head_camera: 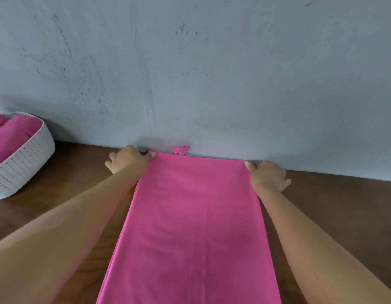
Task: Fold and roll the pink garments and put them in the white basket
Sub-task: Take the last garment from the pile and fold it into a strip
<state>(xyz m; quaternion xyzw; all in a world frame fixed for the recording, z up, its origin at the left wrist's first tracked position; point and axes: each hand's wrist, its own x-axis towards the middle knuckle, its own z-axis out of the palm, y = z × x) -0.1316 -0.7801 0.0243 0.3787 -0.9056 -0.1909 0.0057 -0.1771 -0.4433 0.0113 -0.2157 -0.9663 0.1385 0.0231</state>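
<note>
A pink garment (194, 227) lies flat as a long folded strip on the wooden table (80, 183), running from the near edge to the wall. A small pink loop (179, 149) sticks out at its far edge. My left hand (128, 160) pinches the far left corner of the garment. My right hand (267, 175) pinches the far right corner. The white basket (25, 163) stands at the far left and holds other pink garments (12, 134).
A grey-blue wall (212, 73) rises directly behind the garment's far edge. Bare wood shows between the basket and my left arm, and to the right of my right arm.
</note>
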